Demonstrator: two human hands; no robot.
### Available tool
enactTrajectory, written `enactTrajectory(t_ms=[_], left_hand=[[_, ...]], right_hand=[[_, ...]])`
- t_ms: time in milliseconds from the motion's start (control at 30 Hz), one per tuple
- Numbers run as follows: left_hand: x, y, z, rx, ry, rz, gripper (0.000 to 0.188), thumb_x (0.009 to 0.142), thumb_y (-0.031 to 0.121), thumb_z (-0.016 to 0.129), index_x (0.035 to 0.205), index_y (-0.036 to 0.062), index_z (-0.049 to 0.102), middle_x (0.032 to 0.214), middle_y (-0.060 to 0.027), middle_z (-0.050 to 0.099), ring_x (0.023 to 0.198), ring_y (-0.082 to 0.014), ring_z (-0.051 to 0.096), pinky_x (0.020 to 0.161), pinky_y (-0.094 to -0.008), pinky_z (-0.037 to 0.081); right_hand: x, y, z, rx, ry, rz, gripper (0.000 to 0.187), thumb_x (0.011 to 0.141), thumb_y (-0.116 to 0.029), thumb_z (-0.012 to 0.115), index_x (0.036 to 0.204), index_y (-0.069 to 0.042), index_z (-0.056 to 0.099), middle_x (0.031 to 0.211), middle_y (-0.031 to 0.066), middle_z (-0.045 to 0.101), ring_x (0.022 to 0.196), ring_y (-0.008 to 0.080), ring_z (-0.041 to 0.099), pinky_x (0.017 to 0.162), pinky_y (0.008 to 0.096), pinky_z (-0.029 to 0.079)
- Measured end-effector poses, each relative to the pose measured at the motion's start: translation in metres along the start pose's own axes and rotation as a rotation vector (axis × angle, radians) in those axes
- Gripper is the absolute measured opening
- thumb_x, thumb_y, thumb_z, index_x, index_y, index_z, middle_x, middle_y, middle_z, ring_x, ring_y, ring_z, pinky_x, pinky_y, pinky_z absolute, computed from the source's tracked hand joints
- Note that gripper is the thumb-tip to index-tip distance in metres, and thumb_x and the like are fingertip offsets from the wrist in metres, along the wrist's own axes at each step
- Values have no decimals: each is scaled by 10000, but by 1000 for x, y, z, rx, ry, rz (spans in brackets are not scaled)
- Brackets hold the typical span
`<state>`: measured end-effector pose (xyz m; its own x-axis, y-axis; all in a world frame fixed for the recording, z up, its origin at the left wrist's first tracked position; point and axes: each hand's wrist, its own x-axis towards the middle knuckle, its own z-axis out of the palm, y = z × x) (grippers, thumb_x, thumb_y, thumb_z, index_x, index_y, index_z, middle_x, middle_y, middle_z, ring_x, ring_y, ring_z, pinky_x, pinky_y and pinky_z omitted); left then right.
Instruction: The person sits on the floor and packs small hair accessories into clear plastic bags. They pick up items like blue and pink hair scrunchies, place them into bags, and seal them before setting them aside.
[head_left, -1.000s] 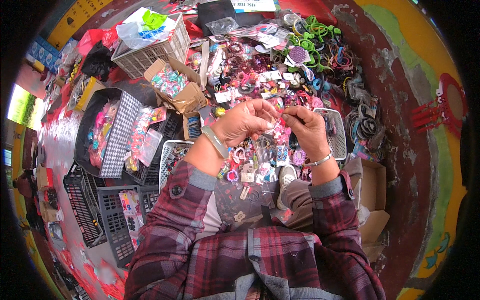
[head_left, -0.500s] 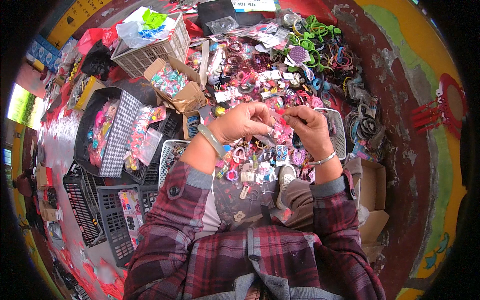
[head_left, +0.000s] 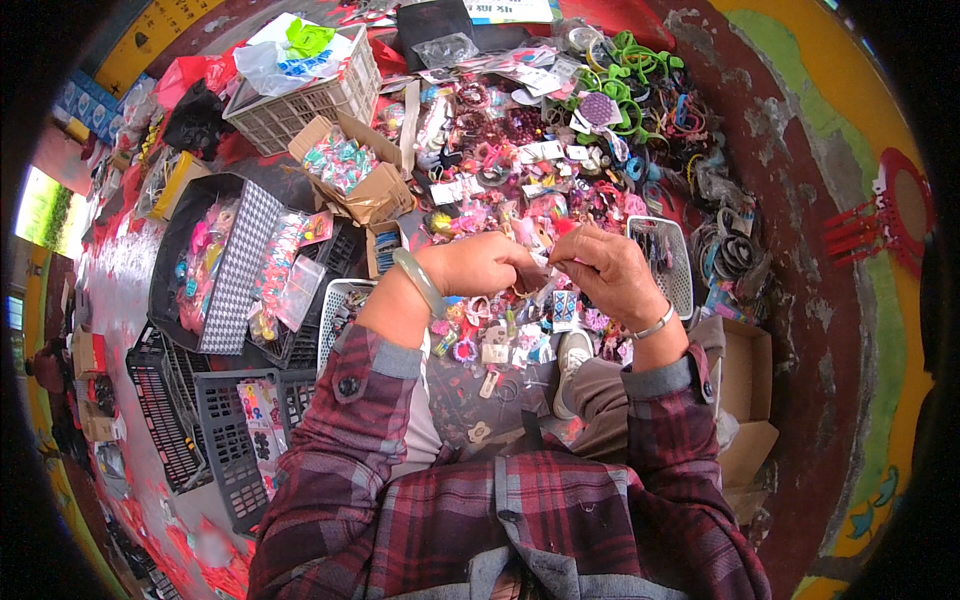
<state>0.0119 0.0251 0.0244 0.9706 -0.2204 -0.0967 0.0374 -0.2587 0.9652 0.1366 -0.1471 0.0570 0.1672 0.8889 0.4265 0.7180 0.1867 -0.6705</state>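
My left hand [head_left: 483, 264], with a pale bangle on its wrist, is closed in a pinch over the pile of hair accessories [head_left: 500, 150]. What looks like a small clear plastic bag [head_left: 537, 275] shows at its fingertips. My right hand [head_left: 607, 272], wearing a silver bracelet, is pinched close beside it, the fingertips of both nearly meeting. What the right fingers hold is hidden. A bit of red [head_left: 565, 227] shows just behind them; whether it is held I cannot tell. Below the hands lie a blue patterned card [head_left: 564, 308] and several small hair ties and clips.
White baskets [head_left: 688, 262] [head_left: 332, 300] flank the pile. Leftward stand an open cardboard box [head_left: 385, 190] of wrapped pieces, a black-and-white checked box [head_left: 225, 270] and dark crates [head_left: 235, 450]. A beige crate [head_left: 345, 90] stands far left; green headbands [head_left: 640, 75] lie far right.
My left hand has turned, its fingers now curled downward. The right hand has shifted slightly left and down, its fingers closer together. The clear bag shows less between the hands.
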Motion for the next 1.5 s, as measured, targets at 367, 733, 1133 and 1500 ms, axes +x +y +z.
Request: enactTrajectory(t_ms=[367, 733, 1133, 1500], left_hand=[[10, -11, 1, 419, 346, -170, 277, 761, 249, 628, 653, -6, 634, 544, -31, 586, 491, -63, 471, 469, -261, 397], [12, -10, 2, 420, 492, -305, 276, 664, 254, 704, 579, 36, 558, 523, -48, 544, 499, -99, 496, 473, -296, 405], [13, -18, 15, 584, 543, -102, 194, 654, 205, 600, 609, 20, 562, 587, -170, 553, 539, -300, 549, 511, -382, 428], [15, -15, 20, 613, 687, -197, 218, 707, 224, 543, 629, 25, 586, 629, -201, 563, 608, -374, 556, 564, -440, 440]], right_hand=[[-4, -9, 11, -225, -77, -103, 117, 714, -33, 565, 811, -80, 613, 785, 57, 594, 692, 254, 590, 555, 336, 478], [-6, -11, 16, -299, -140, -105, 90, 698, -5, 568, 776, -45, 589, 826, 64, 614, 723, 252, 607, 596, 321, 494], [-11, -1, 20, -403, -192, -51, 123, 727, -17, 543, 842, -54, 571, 900, 83, 605, 701, 284, 604, 579, 353, 490], [-15, -1, 25, -437, -441, 145, 149, 763, -61, 478, 910, -68, 497, 823, 113, 578, 694, 334, 595, 575, 429, 475]])
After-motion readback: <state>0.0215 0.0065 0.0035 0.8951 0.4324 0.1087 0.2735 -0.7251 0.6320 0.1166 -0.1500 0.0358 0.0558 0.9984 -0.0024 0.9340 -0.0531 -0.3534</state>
